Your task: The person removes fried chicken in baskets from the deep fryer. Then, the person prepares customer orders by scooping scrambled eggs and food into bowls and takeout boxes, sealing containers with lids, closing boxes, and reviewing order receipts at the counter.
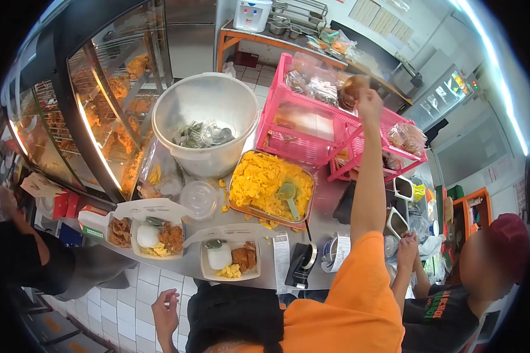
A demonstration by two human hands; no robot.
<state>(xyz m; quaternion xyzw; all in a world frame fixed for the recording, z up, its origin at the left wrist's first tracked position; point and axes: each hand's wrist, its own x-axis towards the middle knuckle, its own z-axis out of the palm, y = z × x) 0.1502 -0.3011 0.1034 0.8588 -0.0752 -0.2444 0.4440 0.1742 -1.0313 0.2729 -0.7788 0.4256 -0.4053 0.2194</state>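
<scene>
Cramped indoor kitchen, hard white light. Long bright tube [499, 65] along far right. Pale wall [433, 17] at far side, paper sheets [374, 17] fixed to it. Below, a dark-topped bench [221, 50] on an orange frame, white water dispenser [252, 16] at its left end. Tall grey panel [189, 50] left of the bench. Floor [150, 282]: white tile, darker joints, seen near left and again past the counter. Counter [327, 222]: bare metal, across the near middle. Left: dark-framed glass display cabinet [70, 88], lit inside. Right: orange shelving [483, 200]; grey rectangular panel [477, 138] beyond, window or door unclear.
</scene>
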